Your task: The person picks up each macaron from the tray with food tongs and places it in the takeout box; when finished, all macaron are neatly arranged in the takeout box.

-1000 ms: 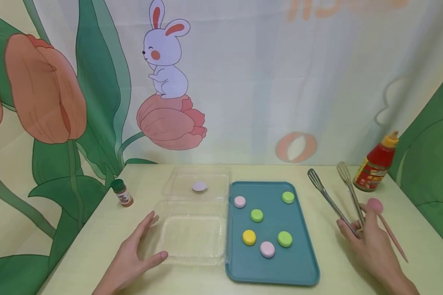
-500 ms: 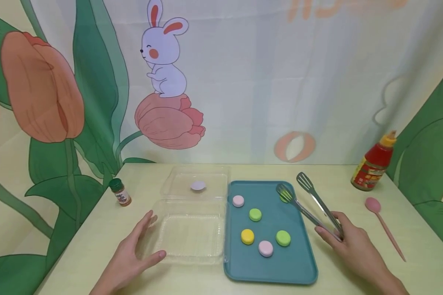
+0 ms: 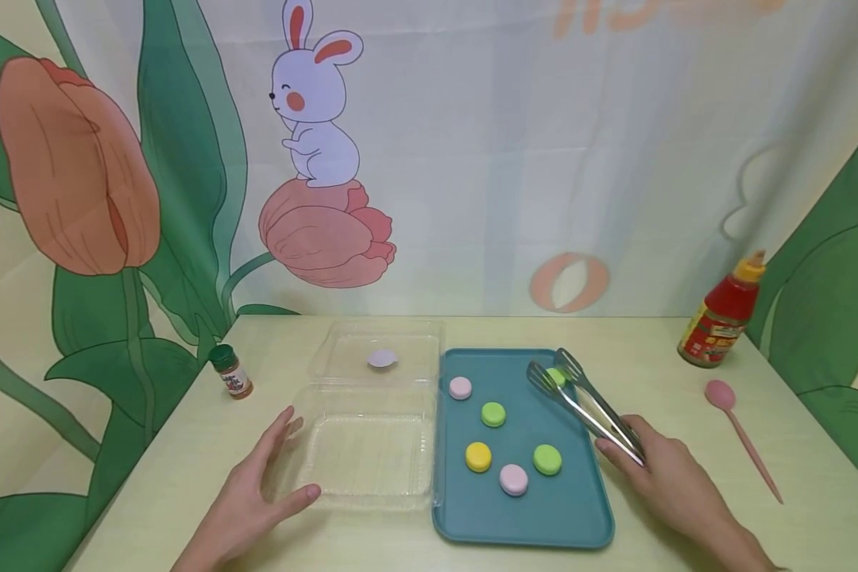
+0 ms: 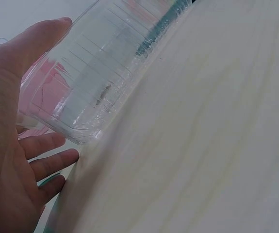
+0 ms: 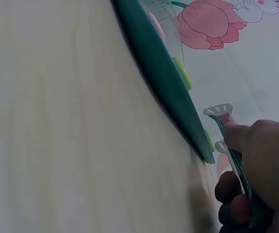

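My right hand point(image 3: 668, 477) grips metal tongs point(image 3: 597, 417) near their hinged end. The slotted tips of the tongs stand on either side of a green macaron point(image 3: 556, 376) at the far right of the teal tray point(image 3: 565, 520). In the right wrist view, fingers curl round the tongs point(image 5: 234, 160). My left hand point(image 3: 246, 488) has its thumb and fingers spread at the left side of a clear plastic box point(image 3: 372, 457), whose lid lies folded back. In the left wrist view, the thumb lies along the wall of the box point(image 4: 95, 58), with several fingers loosely extended below.
More macarons lie on the tray: yellow point(image 3: 478, 457), pink point(image 3: 513, 480) and green ones. A small pale oval point(image 3: 382, 358) shows at the box lid point(image 3: 336, 353). A green-capped jar point(image 3: 231, 372) stands left; a red sauce bottle point(image 3: 722, 314) and pink spoon point(image 3: 743, 441) are right.
My right hand has carried the tongs leftward from beside the spoon to over the tray, and their tips have drawn closer around the green macaron. The left hand stays by the box.
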`<move>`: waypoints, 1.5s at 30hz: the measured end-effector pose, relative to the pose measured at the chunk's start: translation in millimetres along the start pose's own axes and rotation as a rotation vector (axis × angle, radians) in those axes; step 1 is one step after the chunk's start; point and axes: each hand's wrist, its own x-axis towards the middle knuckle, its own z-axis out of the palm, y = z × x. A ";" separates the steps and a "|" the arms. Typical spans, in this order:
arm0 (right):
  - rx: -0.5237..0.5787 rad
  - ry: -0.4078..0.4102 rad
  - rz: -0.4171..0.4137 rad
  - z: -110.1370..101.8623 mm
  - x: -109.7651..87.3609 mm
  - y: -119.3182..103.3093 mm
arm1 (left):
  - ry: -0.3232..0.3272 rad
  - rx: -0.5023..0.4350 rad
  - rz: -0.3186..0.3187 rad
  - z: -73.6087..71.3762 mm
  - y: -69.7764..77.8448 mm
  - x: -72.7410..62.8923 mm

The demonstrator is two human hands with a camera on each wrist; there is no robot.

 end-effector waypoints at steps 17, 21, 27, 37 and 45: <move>-0.043 -0.049 0.042 0.6 3.5 -4.1 | -0.005 0.004 -0.005 -0.6 1.5 -0.6; -0.062 -0.041 0.037 0.8 4.7 -5.5 | -0.005 0.002 -0.003 -0.3 0.8 -0.5; -0.078 -0.057 0.038 0.5 7.1 -10.9 | -0.006 -0.009 -0.003 -0.3 1.2 -0.7; -0.048 -0.058 0.015 -0.2 7.1 -10.4 | -0.007 -0.014 -0.014 -0.9 -0.2 -0.2; -0.005 -0.048 0.014 1.1 7.4 -5.2 | -0.012 -0.013 -0.018 -0.4 0.4 0.5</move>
